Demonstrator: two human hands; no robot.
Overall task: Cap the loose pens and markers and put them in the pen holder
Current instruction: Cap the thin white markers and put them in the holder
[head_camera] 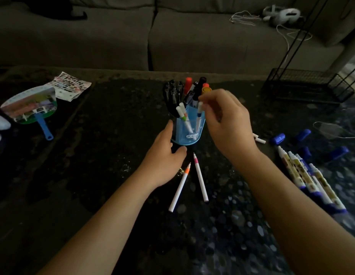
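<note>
A blue and black pen holder (pixel 189 135) stands mid-table with several pens and markers in it. My left hand (pixel 164 155) grips its base from the left. My right hand (pixel 228 120) hovers at its right, fingertips pinching the top of a thin white pen with a blue band (pixel 199 114) that stands in the front compartment. Two thin white pens lie uncapped in front of the holder, one with an orange band (pixel 180 187) and one with a pink band (pixel 200 177). Several white markers with blue ends (pixel 309 179) lie at the right, with loose blue caps (pixel 278 138) beside them.
A small white cap (pixel 259 138) lies right of the holder. A hand fan (pixel 29 108) and a printed sheet (pixel 71 85) lie at the left. A black wire rack (pixel 307 86) stands at the back right, a grey sofa behind the table.
</note>
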